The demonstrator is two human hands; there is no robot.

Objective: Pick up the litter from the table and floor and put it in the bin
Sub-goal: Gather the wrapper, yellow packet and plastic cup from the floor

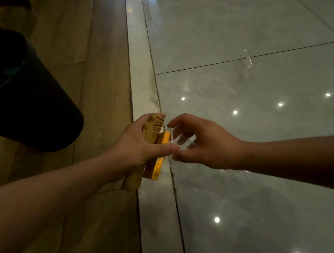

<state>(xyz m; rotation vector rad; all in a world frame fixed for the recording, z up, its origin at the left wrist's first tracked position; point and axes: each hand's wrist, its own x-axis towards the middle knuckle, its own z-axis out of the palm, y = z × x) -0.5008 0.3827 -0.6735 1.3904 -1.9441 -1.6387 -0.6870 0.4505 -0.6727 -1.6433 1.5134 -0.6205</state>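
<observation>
My left hand (pixel 136 148) is shut on a brown printed paper piece (pixel 154 126) and a flat orange box (pixel 157 167), held together above the floor. My right hand (pixel 205 142) meets it from the right, its thumb and fingers curled on a crumpled clear plastic wrapper (pixel 182 140). The wrapper touches the orange box's edge, and some of it trails under my right wrist. The black bin (pixel 27 109) stands at the upper left, about a forearm's length from my left hand, its dark opening tilted toward me.
The bin rests on brown wood-look floor (pixel 75 53). A pale stone strip (pixel 142 75) separates this from glossy grey tiles (pixel 253 14) on the right. A faint clear plastic piece (pixel 247 62) lies on the tiles further out.
</observation>
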